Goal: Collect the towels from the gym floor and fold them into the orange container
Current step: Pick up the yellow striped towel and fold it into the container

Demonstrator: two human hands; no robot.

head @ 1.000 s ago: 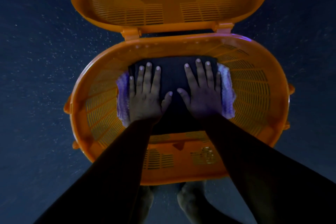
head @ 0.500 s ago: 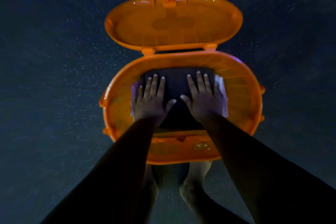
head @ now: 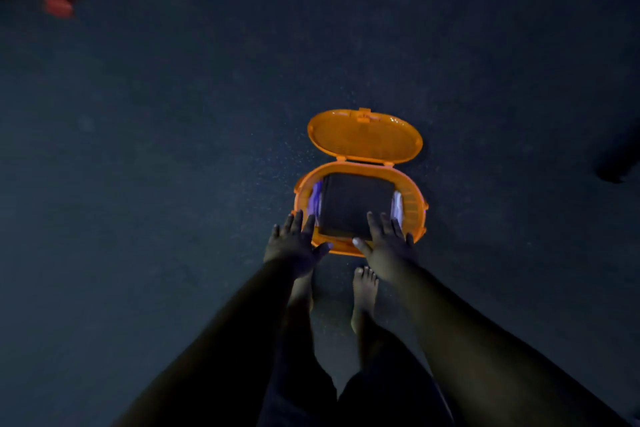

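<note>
Hovering w/ fingers spread, holding nothing: left hand (head: pixel 294 246) & right hand (head: pixel 388 246) at near rim of orange container (head: pixel 414 215). Dark towel (head: pixel 355 204) folded inside atop pale one (head: pixel 315 198). Lid (head: pixel 363 135) open; no towels visible on gym floor (head: pixel 173 149), so prob near done.

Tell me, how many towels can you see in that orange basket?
2 visible. A folded dark towel lies on top in the orange basket; a pale purple towel lies beneath it, its edges peeking out on both sides. More may be hidden underneath.
</note>
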